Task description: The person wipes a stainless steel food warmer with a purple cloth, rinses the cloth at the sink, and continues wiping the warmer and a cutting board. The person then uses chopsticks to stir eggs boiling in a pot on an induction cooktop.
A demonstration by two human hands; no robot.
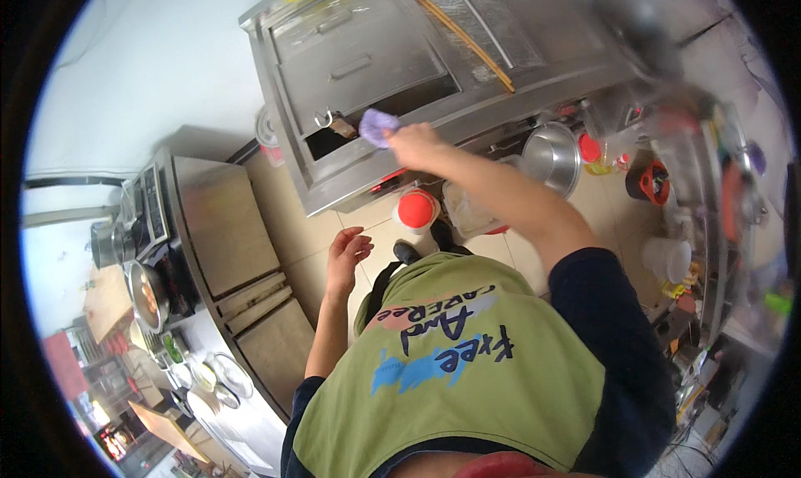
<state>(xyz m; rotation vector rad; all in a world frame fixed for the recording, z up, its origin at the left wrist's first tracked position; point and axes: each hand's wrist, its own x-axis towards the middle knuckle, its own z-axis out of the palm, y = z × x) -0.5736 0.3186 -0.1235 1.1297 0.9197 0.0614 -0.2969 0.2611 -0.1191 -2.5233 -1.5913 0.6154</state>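
My right hand (414, 145) grips a bunched purple cloth (376, 126) at the front rim of a stainless steel unit (438, 124). Beside the cloth, a white hook (323, 119) and a small brown piece (342, 127) stand at a dark gap along the front of a steel lid (375, 55) with two handles. What lies inside the gap is too dark to tell. My left hand (347, 258) hangs empty over the floor, fingers apart and slightly curled. Long wooden chopsticks (463, 37) and a metal rod (485, 24) lie on the unit, right of the lid.
Below the unit's front edge stand a red-lidded white container (417, 210), a plastic tub (466, 212) and a steel basin (552, 159). To the left, a counter (250, 415) carries a pan (149, 295) and several bowls. A blurred shelf (713, 240) runs along the right.
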